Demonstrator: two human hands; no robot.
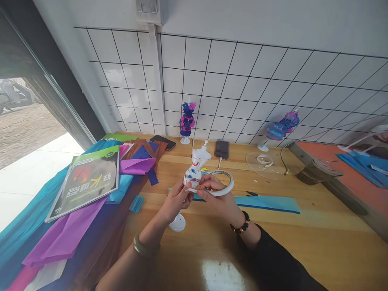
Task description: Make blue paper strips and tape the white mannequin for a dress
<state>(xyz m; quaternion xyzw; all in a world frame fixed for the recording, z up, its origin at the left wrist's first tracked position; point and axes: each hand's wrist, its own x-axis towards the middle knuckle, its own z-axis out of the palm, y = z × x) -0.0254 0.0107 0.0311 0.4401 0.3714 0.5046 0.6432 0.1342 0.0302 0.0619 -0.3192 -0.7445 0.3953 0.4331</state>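
Observation:
A small white dress form with red and blue marks leans tilted in the middle of the table. Its round white base shows below my hands. My left hand is closed around the lower body of the form, with the thumb by the end of a pale tape strip. In my right hand is a roll of white double-sided tape, its strip stretching toward the form's hips. The fingers behind the form are partly hidden. A long strip of blue crepe paper lies behind my hands.
Colored paper sheets and a booklet are piled at left. Two dressed small forms, one navy and pink, one turquoise and purple, stand by the tiled wall. A phone, black device and lidded cup are around.

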